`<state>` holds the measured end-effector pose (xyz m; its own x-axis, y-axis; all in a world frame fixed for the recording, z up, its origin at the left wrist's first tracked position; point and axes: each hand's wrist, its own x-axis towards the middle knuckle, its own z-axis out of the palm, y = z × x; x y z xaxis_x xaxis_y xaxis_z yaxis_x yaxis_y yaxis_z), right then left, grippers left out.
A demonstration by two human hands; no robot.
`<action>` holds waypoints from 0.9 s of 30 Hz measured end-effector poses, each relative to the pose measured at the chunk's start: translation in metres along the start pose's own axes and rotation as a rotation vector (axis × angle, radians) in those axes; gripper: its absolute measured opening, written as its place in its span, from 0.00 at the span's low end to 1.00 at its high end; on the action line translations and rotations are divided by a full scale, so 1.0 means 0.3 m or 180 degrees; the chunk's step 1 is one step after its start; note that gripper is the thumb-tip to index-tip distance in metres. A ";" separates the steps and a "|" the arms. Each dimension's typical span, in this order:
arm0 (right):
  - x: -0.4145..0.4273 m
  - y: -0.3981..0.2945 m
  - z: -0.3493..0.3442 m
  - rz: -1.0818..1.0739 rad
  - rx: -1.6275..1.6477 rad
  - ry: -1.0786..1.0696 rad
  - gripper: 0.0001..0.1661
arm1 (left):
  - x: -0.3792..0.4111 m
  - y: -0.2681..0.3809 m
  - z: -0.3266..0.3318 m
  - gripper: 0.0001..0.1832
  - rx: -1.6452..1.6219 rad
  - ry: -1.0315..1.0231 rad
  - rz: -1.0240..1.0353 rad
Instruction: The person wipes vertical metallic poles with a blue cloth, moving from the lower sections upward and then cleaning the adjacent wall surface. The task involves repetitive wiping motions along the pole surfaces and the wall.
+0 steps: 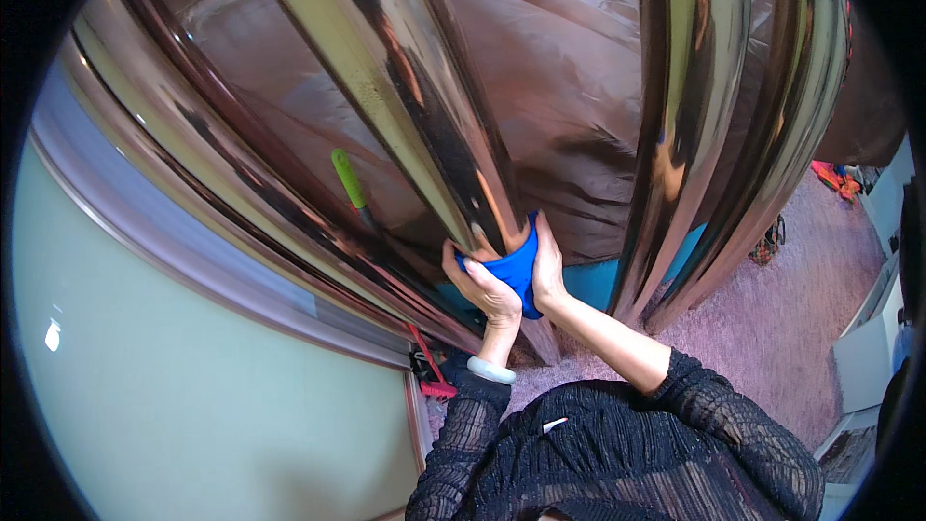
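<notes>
A blue cloth (pixel 512 271) is wrapped around the near side of a shiny metal pole (pixel 427 108), low on its length. My left hand (pixel 486 288) grips the cloth from the left, its fingers curled about the pole. From the other side my right hand (pixel 548 264) presses the cloth's right end against the metal. The polished pole mirrors its surroundings in dark and orange streaks. Its far side, behind the cloth, is hidden.
More shiny poles stand right (pixel 698 123) and left (pixel 239 166). Brown plastic sheeting (pixel 557 87) hangs behind them. A green handle (pixel 349 177) leans there. A red broom (pixel 438 388) stands by the pale panel (pixel 217 362). White boxes (pixel 868 354) border the pinkish floor (pixel 781 347).
</notes>
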<state>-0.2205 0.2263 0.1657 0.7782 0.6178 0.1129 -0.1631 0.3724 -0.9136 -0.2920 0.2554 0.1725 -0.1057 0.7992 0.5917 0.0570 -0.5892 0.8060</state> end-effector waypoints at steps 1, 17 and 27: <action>0.005 -0.044 0.017 -0.0088 0.0076 -0.0031 0.32 | 0.037 0.052 0.010 0.34 -0.0033 0.0035 0.0063; 0.020 -0.025 0.018 0.0612 0.0045 0.0335 0.33 | 0.006 0.011 -0.038 0.45 0.0318 -0.0208 0.0983; 0.061 0.158 -0.011 0.2002 -0.1047 0.0766 0.26 | -0.001 0.003 -0.035 0.44 0.0631 -0.0384 0.0977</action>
<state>-0.2121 0.2529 0.1233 0.7153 0.4632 -0.5233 -0.4606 -0.2507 -0.8515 -0.3024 0.2534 0.1730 0.0631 0.6044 0.7942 0.2601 -0.7783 0.5715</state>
